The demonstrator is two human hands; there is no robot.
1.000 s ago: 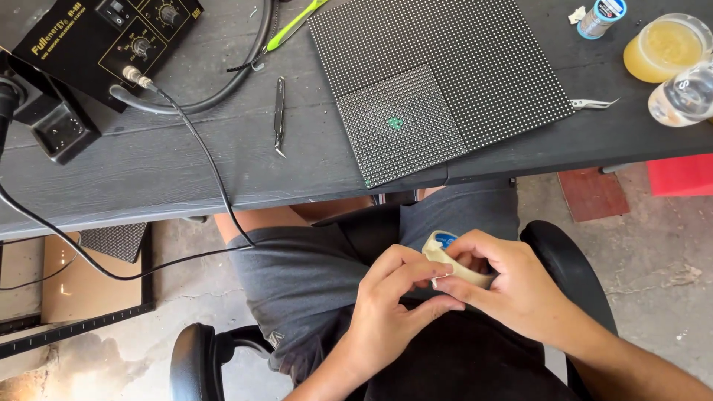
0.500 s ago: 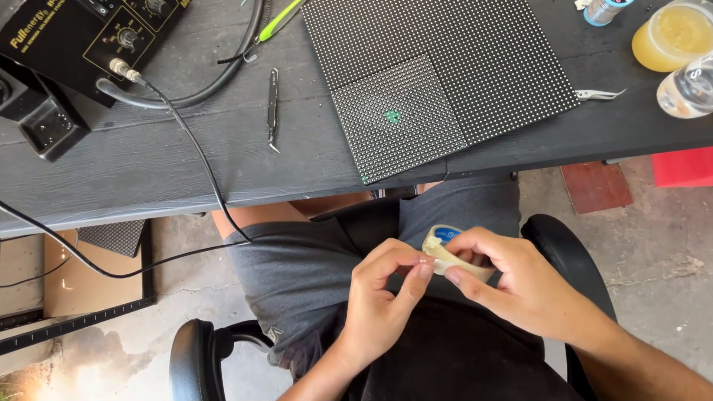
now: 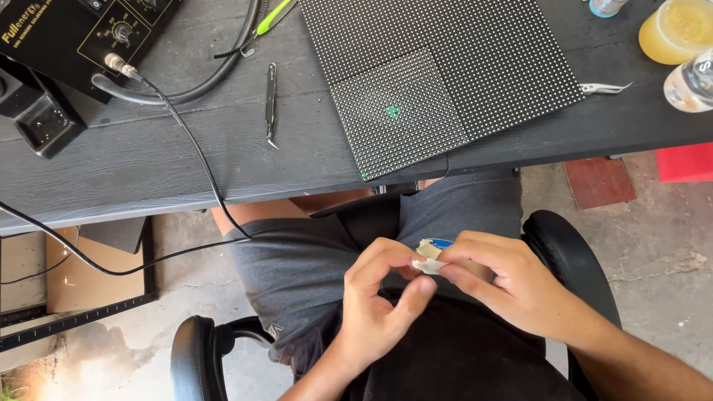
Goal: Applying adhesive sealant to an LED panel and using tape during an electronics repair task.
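Both my hands meet over my lap, below the table edge. My right hand [image 3: 512, 286] grips a small roll of pale tape [image 3: 431, 256] with a blue inner ring. My left hand [image 3: 379, 301] pinches the tape's loose end between thumb and forefinger, right beside the roll. Most of the roll is hidden by my fingers. On the dark table above lies a black LED matrix panel [image 3: 438, 74] with a green spot near its middle.
Black tweezers [image 3: 271, 104] lie left of the panel, silver tweezers [image 3: 605, 88] to its right. A black soldering station [image 3: 82, 37] with cables sits at the top left. A yellow drink cup [image 3: 676, 30] and a clear bottle [image 3: 691, 82] stand at the top right. The chair armrest [image 3: 197, 356] is lower left.
The view has shifted down slightly. My hands stay on the tape roll; my left fingers have moved closer to pinch the tape's end.
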